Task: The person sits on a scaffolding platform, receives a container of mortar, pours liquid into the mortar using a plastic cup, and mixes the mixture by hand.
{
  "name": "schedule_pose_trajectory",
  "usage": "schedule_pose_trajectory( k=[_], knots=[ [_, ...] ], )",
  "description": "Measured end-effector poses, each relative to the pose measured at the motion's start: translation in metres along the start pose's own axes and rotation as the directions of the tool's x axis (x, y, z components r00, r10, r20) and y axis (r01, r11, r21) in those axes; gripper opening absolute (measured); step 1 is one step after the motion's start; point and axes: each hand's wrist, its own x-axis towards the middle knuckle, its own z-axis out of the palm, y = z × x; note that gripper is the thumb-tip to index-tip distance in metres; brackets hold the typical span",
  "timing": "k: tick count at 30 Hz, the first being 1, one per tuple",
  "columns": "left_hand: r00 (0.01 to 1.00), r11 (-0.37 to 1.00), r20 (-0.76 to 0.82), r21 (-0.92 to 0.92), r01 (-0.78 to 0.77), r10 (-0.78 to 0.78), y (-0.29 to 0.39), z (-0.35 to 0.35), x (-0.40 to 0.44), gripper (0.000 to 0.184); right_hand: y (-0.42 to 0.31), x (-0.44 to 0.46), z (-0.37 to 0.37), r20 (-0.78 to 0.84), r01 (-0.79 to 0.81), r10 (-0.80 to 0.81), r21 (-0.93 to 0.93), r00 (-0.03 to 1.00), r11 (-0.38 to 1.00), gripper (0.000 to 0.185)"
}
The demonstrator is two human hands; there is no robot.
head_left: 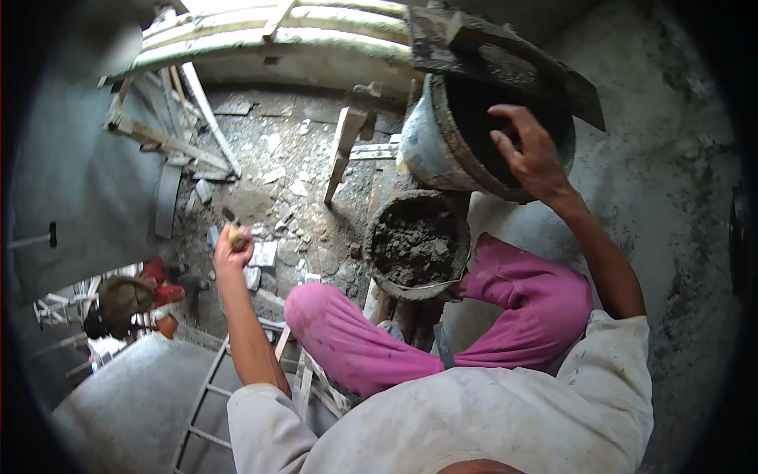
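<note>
My left hand (234, 246) is closed round a small yellowish handle with a short dark end, held out over the rubble floor. My right hand (529, 150) is raised over the mouth of a large grey drum (430, 142), its fingers curled and apart, with nothing seen between them. Between my bent knees stands a round bucket (418, 292) filled with dark, lumpy mortar (414, 243). A mortar-smeared board (513, 67) lies across the far side of the drum's top.
Far below, the floor (260, 197) is strewn with broken pieces. A ladder (207, 389) leans at the lower left. Another person (130, 300) is at the far left. Wooden poles (276, 43) cross the top, and an upright plank (341, 154) stands near the bucket.
</note>
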Motion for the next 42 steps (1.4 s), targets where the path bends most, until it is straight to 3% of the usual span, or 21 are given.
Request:
schedule_pose_trajectory(
  k=[2, 3, 6, 11, 15, 23, 29, 33, 38, 42],
  knots=[
    [0.992, 0.998, -0.127, -0.058, -0.027, 0.020, 0.008, -0.018, 0.005, 0.028, 0.044, -0.002, 0.001, 0.221, 0.018, 0.034, -0.228, 0.975, 0.973, 0.037],
    [0.979, 0.994, -0.196, -0.076, -0.073, 0.057, 0.008, -0.025, 0.003, 0.028, 0.072, 0.003, 0.001, 0.304, -0.001, 0.075, -0.237, 0.950, 0.972, 0.039],
    [0.985, 0.986, -0.149, -0.126, -0.110, 0.091, 0.019, -0.065, 0.023, 0.028, 0.152, 0.035, 0.010, 0.530, -0.051, 0.265, -0.383, 0.806, 0.922, 0.047],
    [0.982, 0.962, -0.154, -0.230, -0.146, 0.112, 0.014, -0.096, 0.010, 0.028, 0.222, 0.074, 0.060, 0.506, -0.073, 0.356, -0.496, 0.786, 0.865, 0.046],
    [0.983, 0.954, -0.053, -0.237, -0.182, 0.174, -0.010, -0.114, -0.028, 0.035, 0.241, 0.077, 0.116, 0.515, -0.061, 0.396, -0.550, 0.760, 0.833, 0.045],
    [0.956, 0.928, -0.179, -0.254, -0.272, 0.232, -0.042, -0.133, -0.063, 0.037, 0.244, 0.064, 0.191, 0.537, -0.053, 0.422, -0.571, 0.730, 0.819, 0.043],
    [0.952, 0.937, -0.130, -0.186, -0.297, 0.276, -0.041, -0.121, -0.077, 0.040, 0.231, 0.055, 0.140, 0.642, 0.030, 0.371, -0.523, 0.671, 0.852, 0.042],
    [0.965, 0.933, -0.060, -0.247, -0.264, 0.257, -0.032, -0.113, -0.069, 0.041, 0.211, 0.043, 0.093, 0.690, 0.058, 0.343, -0.487, 0.638, 0.872, 0.041],
    [0.970, 0.912, -0.081, -0.332, -0.241, 0.227, -0.011, -0.102, -0.063, 0.043, 0.172, 0.036, 0.059, 0.711, 0.105, 0.349, -0.509, 0.610, 0.855, 0.040],
    [0.975, 0.914, -0.023, -0.342, -0.217, 0.223, 0.002, -0.108, -0.068, 0.038, 0.157, 0.049, 0.028, 0.798, 0.312, 0.213, -0.444, 0.564, 0.840, 0.039]
  ],
)
